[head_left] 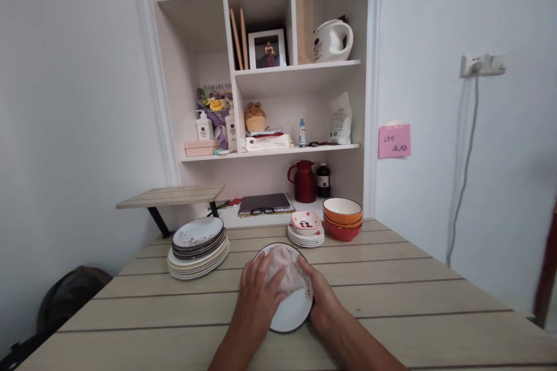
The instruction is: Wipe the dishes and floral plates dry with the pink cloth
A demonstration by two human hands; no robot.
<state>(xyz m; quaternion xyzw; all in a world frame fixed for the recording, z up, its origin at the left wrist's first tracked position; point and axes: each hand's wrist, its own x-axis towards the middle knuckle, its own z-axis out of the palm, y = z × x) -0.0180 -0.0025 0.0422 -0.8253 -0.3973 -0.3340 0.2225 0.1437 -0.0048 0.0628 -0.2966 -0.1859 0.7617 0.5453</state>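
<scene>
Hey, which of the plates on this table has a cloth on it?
The white plate with the dark rim nearest the camera, lying alone between both hands. A pale cloth lies on it; the plate stack at left and the small stack behind carry none.

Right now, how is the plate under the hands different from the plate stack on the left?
The plate lies alone near the table edge; the plate stack holds many plates, farther back. A pink cloth and both hands cover the plate; nothing touches the stack. Both are round, whitish and dark-rimmed.

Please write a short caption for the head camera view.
Both hands, left and right, press a pale pink cloth onto a white dark-rimmed plate on a wooden slatted table.
</scene>
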